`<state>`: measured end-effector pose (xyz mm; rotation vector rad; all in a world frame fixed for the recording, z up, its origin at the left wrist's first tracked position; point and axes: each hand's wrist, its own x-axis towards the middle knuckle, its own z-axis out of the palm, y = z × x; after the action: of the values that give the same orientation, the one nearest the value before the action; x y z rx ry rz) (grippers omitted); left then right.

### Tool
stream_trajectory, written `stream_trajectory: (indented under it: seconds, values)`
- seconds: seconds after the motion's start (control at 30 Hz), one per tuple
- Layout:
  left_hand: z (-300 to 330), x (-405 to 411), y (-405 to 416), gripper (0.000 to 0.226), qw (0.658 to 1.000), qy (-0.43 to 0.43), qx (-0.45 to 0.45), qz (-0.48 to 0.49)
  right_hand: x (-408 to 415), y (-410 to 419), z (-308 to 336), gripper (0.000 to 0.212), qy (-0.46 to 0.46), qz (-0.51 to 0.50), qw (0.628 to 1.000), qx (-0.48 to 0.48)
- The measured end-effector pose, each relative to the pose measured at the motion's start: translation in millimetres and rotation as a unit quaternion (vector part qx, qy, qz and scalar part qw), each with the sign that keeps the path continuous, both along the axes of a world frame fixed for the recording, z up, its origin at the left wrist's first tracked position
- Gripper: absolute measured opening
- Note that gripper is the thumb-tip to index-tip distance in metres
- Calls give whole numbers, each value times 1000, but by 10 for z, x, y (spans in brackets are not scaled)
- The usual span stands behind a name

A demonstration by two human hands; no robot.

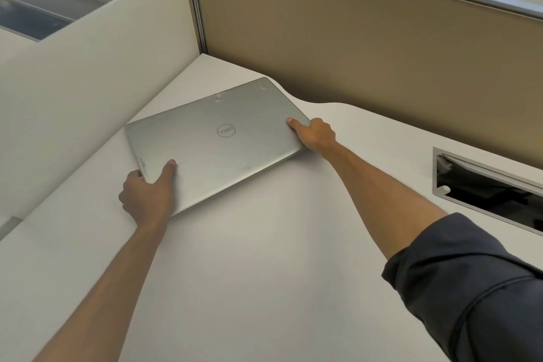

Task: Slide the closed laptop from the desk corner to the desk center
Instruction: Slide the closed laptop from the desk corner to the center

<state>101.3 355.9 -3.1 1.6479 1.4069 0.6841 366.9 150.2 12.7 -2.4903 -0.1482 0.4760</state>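
A closed silver laptop (217, 141) lies flat on the white desk (264, 273), up in the far left corner where the two partitions meet. My left hand (148, 194) grips its near left corner, thumb on the lid and fingers curled around the edge. My right hand (316, 133) holds the right edge, thumb on top, fingers tucked under or beside the side. Both arms are stretched forward.
A white curved divider (88, 82) runs along the left side of the desk. A tan partition wall (352, 47) stands behind. An open cable slot with a metal frame (484, 188) is cut into the desk at the right.
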Motion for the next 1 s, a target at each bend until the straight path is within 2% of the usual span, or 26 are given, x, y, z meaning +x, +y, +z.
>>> stream_trajectory:
  seconds: [0.1,0.27,0.5,0.87,1.0]
  values:
    - [-17,-35,14,54,1000,-14,-5,8,-37,-63,-25,75,6,-2,1000,3]
    - [-60,-181,-81,46,994,-93,-34,41,-110,-167,-25,73,17,1,999,29]
    - [-36,-334,-206,58,982,-169,-70,39,-300,-406,-17,69,35,-18,995,89]
    - [-101,-722,-680,71,990,-123,-73,19,-737,-945,-11,65,34,-27,994,100]
    - [-109,-870,-950,67,991,-120,-58,9,-912,-1206,-8,59,31,-38,993,111]
